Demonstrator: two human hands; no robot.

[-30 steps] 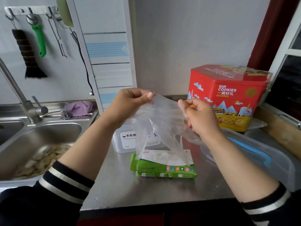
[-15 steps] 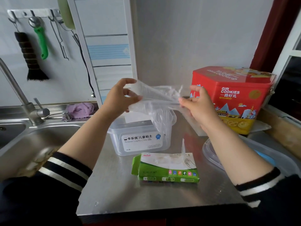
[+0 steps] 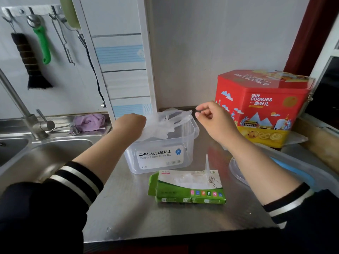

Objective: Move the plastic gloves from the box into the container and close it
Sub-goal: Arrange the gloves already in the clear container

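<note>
A clear plastic container [image 3: 194, 133] with a white label stands open at the middle of the steel counter. My left hand [image 3: 129, 125] reaches down into its left side and holds a crumpled clear plastic glove [image 3: 161, 125], which drapes over the opening; the fingers are hidden. To the right of the container, my right hand [image 3: 213, 119] hovers with its fingers loosely curled around nothing. In front of the container lies the green glove box [image 3: 189, 194], top torn open, with another thin glove [image 3: 207, 165] sticking up from it.
A red cookie tin [image 3: 262, 105] stands at the back right. A clear lid with a blue handle [image 3: 293, 169] lies under my right forearm. The sink [image 3: 55, 154] and faucet [image 3: 20, 107] are on the left, with a purple cloth [image 3: 89, 121] behind.
Both hands held the glove stretched above the container. My left hand has now lowered it into the container, and my right hand has let go and drawn off to the right.
</note>
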